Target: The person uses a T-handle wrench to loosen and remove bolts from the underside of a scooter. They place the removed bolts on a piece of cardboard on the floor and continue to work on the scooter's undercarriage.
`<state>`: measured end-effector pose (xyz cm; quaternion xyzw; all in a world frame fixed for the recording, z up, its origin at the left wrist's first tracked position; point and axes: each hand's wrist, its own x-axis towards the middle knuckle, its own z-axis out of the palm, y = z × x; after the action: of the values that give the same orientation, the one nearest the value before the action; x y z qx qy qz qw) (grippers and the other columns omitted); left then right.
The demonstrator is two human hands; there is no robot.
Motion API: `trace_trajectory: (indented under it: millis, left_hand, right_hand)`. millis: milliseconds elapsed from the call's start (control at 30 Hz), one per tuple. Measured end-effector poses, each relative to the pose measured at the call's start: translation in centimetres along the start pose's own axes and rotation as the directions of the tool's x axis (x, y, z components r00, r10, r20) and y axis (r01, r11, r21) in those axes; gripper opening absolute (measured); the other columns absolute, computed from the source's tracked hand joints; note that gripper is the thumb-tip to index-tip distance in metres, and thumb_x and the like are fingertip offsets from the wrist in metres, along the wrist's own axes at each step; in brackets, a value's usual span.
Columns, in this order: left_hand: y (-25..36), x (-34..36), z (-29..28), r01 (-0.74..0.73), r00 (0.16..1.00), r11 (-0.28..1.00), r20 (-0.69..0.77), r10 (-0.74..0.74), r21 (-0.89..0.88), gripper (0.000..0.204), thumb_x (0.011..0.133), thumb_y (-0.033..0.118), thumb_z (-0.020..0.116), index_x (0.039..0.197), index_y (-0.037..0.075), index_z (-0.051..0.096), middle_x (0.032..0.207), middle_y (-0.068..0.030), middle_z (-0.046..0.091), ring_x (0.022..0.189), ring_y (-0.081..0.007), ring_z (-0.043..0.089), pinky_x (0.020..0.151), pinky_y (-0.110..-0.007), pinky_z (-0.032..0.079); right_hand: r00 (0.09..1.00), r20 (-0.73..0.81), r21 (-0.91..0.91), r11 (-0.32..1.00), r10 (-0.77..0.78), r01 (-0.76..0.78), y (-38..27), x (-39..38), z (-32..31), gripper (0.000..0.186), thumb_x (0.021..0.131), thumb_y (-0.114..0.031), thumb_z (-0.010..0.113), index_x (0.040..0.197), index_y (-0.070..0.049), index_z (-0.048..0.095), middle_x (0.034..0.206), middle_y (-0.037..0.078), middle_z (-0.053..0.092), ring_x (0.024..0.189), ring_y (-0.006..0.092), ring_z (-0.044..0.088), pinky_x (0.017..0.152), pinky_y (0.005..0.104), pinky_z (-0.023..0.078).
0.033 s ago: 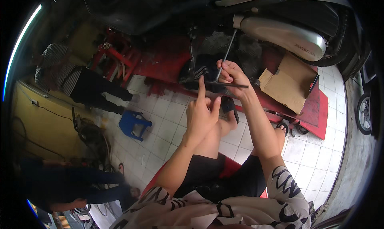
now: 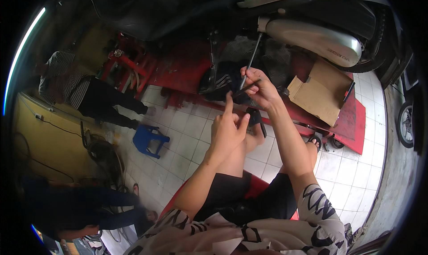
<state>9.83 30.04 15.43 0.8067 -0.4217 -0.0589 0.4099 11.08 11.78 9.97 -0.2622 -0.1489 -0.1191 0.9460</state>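
A long T-handle wrench (image 2: 253, 58) slants up from my right hand to the fitting at the front of the motorcycle's silver muffler (image 2: 312, 40). My right hand (image 2: 261, 89) is closed around the shaft just by the crossbar (image 2: 248, 88). My left hand (image 2: 226, 129) has its index finger stretched out and its thumb raised, the other fingers curled, holding nothing. The tip of that index finger is at the crossbar's near end; whether it touches, I cannot tell. The wrench's far end is hard to make out against the fitting.
An opened cardboard box (image 2: 318, 94) lies on the red lift platform (image 2: 350, 130). Dark cloth (image 2: 223, 79) with white stripes sits behind my hands. On the tiled floor to the left stands a blue stool (image 2: 150, 140). Two people are at the left; a motorcycle wheel (image 2: 405, 125) is far right.
The wrench's crossbar has turned from nearly level to a slant. My left index fingertip has moved slightly down and to the right; my right hand stays around the shaft.
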Motion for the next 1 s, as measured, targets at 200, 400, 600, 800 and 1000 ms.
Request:
trace_trajectory:
  millis: [200,400,600,800,1000]
  left_hand:
    - [3.5,0.9,-0.1,-0.109,0.993,0.928,-0.077,0.087,-0.356,0.066,0.088,0.002,0.059,0.144,-0.005,0.024,0.059,-0.0017,0.051,0.055,-0.0014,0.043,0.054,-0.017,0.039]
    - [1.5,1.0,-0.3,0.088,0.969,0.950,0.248,-0.012,-0.298,0.059,0.091,0.006,0.057,0.139,-0.010,0.029,0.058,0.0009,0.050,0.053,-0.0015,0.041,0.048,-0.018,0.034]
    - [0.8,1.8,-1.1,0.068,0.979,0.941,0.204,0.001,-0.332,0.051,0.089,0.009,0.060,0.133,-0.010,0.041,0.055,-0.0015,0.050,0.054,-0.0019,0.041,0.047,-0.020,0.033]
    - [0.5,1.2,0.2,-0.050,0.948,0.982,0.301,0.103,-0.180,0.049,0.087,0.006,0.062,0.131,-0.008,0.045,0.057,-0.0021,0.042,0.054,-0.0014,0.036,0.048,-0.019,0.033]
    - [1.1,1.0,0.0,-0.125,0.954,0.991,0.267,0.135,-0.055,0.049,0.085,0.004,0.063,0.131,-0.005,0.047,0.056,-0.0064,0.043,0.049,-0.0057,0.037,0.048,-0.021,0.033]
  right_hand:
    - [0.998,0.032,0.028,0.998,-0.048,0.048,-0.4,0.5,-0.5,0.016,0.095,-0.016,0.055,0.097,-0.001,0.057,0.059,-0.004,0.043,0.049,0.0046,0.034,0.048,0.0205,0.029]
    - [0.995,-0.016,-0.032,0.994,-0.102,0.101,-1.3,0.4,-0.9,0.019,0.093,-0.019,0.058,0.096,-0.001,0.057,0.057,-0.005,0.040,0.050,0.0036,0.034,0.048,0.0194,0.027]
    - [0.995,-0.023,-0.034,0.994,-0.101,0.100,-1.0,0.7,-0.7,0.018,0.093,-0.019,0.058,0.096,-0.001,0.057,0.056,-0.005,0.040,0.050,0.0039,0.034,0.048,0.0199,0.027]
    - [0.992,0.003,-0.002,0.992,-0.124,0.124,-0.8,0.9,-0.9,0.017,0.094,-0.017,0.056,0.095,-0.001,0.060,0.058,-0.004,0.045,0.049,0.0042,0.037,0.050,0.0210,0.030]
    - [0.994,0.000,-0.035,0.994,-0.106,0.105,-0.8,1.0,-1.1,0.016,0.094,-0.016,0.055,0.096,-0.001,0.059,0.059,-0.004,0.047,0.049,0.0037,0.038,0.049,0.0201,0.030]
